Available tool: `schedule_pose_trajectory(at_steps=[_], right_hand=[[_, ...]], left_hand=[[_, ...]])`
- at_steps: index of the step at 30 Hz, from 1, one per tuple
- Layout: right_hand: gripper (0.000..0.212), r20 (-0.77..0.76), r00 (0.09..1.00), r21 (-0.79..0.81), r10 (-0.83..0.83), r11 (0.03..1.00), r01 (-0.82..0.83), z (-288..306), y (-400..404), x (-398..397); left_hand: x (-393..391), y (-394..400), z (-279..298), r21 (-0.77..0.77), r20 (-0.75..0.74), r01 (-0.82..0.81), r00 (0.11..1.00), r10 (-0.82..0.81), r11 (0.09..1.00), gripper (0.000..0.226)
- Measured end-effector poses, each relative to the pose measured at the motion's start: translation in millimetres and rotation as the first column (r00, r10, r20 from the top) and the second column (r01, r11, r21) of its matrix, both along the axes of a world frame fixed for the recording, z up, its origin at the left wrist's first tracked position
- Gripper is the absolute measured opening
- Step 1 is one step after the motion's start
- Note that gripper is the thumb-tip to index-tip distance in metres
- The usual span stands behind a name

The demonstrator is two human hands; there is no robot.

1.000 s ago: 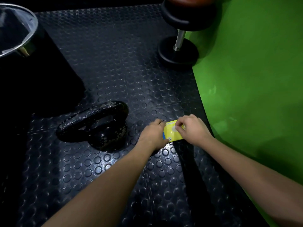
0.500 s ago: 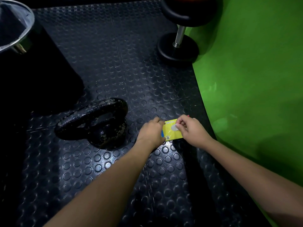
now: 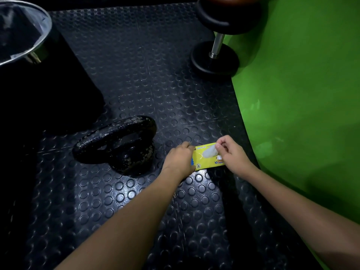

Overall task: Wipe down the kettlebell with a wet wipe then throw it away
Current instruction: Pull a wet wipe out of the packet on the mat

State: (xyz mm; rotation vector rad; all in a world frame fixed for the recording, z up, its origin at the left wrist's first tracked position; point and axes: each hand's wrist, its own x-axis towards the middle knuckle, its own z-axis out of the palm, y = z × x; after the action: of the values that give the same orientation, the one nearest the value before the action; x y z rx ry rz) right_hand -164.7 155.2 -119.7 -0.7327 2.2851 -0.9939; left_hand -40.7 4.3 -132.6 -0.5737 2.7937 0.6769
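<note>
Two hands meet over a yellow wipe pack [image 3: 206, 159] that lies flat on the studded black floor mat [image 3: 136, 78]. Left hand [image 3: 180, 159] grips the pack's left end, fingers curled over its edge, pinning it down. Right hand [image 3: 232, 152] has thumb and forefinger pinched together at the pack's top, on a white wet wipe [image 3: 210, 152] that shows at the opening; the other fingers are curled in. Just left of the left hand's grip sits the black kettlebell [image 3: 116, 146], its handle tilted toward the upper right, its worn body resting on the mat, apart from the pack. Farther left and beyond the kettlebell stands a black bin [image 3: 48, 84] with a shiny metal rim and a clear liner. Beyond the right hand's grip stands a dumbbell [image 3: 215, 55] on end, at the mat's border with the green floor [image 3: 302, 94], which runs along to the right of that hand.
</note>
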Motion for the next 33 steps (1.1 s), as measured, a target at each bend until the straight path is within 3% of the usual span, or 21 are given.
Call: schedule_pose_trajectory(at_steps=[5, 18, 26, 33], right_hand=[[0.017, 0.117, 0.987, -0.089, -0.107, 0.989, 0.118, -2.1, -2.3, -4.1], [0.011, 0.057, 0.99, -0.262, -0.126, 0.955, 0.137, 19.0, -1.4, 4.0], [0.004, -0.044, 0.976, -0.339, -0.212, 0.922, 0.185, 39.0, 10.0, -2.2], [0.008, -0.2, 0.977, -0.28, -0.077, 0.96, 0.019, 53.8, 6.8, 10.0]], left_hand=[[2.1, -0.1, -0.7, -0.002, -0.002, -0.005, 1.0, 0.005, 1.0, 0.066], [-0.9, 6.7, -0.6, 0.014, -0.004, -0.028, 1.0, 0.029, 0.999, 0.064], [-18.6, 17.4, -0.9, -0.078, -0.027, 0.005, 1.0, -0.007, 0.997, 0.061], [-18.7, 17.3, -1.4, -0.114, -0.016, 0.013, 1.0, -0.015, 0.993, 0.058]])
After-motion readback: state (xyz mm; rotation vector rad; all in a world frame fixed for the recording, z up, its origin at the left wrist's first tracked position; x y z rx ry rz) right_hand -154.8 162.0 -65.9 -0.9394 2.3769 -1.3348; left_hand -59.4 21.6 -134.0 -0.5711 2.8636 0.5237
